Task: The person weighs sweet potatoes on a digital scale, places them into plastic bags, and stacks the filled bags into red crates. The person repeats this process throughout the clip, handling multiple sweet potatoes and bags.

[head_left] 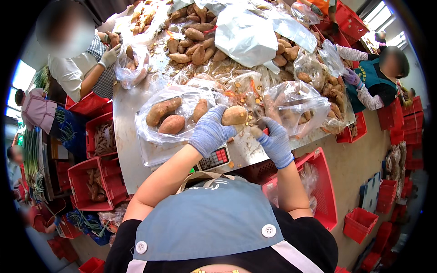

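My left hand, in a blue knitted glove, grips a pale brown sweet potato over the table. To its right my right hand, gloved alike, has its fingers curled around a small dark tool, mostly hidden; its blade cannot be made out. Just left of my left hand, several sweet potatoes lie in an open clear plastic bag on a weighing scale. The scale's keypad shows below my left wrist. Small cut slices lie near my hands.
Sweet potatoes are heaped across the metal table, partly under a white plastic bag. A filled clear bag lies right. Red crates stand beside the table. Co-workers stand at left and right.
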### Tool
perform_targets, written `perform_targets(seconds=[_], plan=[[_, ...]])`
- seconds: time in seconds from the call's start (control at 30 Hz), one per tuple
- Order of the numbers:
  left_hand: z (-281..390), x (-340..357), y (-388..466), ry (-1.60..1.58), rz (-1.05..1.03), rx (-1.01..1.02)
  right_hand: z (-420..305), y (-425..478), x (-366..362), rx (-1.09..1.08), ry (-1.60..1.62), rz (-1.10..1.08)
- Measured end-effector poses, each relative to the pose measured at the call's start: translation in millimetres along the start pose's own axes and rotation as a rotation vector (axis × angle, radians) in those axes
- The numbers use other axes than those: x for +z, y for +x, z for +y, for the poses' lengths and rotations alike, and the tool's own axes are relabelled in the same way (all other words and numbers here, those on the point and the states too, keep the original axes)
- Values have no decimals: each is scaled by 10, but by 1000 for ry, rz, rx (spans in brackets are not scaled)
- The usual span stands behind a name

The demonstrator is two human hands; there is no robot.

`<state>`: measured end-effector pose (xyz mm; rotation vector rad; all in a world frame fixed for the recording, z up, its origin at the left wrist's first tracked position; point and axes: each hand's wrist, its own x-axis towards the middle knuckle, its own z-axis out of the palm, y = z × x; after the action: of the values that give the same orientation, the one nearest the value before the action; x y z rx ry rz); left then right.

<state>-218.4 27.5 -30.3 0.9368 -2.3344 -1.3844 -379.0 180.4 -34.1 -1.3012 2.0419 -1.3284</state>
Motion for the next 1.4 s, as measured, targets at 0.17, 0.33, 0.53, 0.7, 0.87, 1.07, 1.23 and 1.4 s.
perform_targets(seconds=[0.17,0.33,0.53,0.7,0.87,1.07,1.23,1.4], plan=[[9,25,-39,19,-48,-33,-198,-54,-30,-99,-312,-130],[174,-49,-114,66,-86,-85,-231,-51,-35,-87,-345,-155],[44,-100,-115,12,-158,-65,743,160,-102,278,-135,51],[-170,-343,-50,160,116,-90,1007,96,-223,531,-115,-202],[-404,-775,144,527,238,-320,920,72,-5,534,-55,-254],[-694,-700,390,794,241,-266,1018,460,181,372,-48,-257],[-896,-626,633,894,348,-236,963,1216,351,331,38,-274],[-694,-700,610,766,249,-335,1094,2328,837,167,-201,-267]])
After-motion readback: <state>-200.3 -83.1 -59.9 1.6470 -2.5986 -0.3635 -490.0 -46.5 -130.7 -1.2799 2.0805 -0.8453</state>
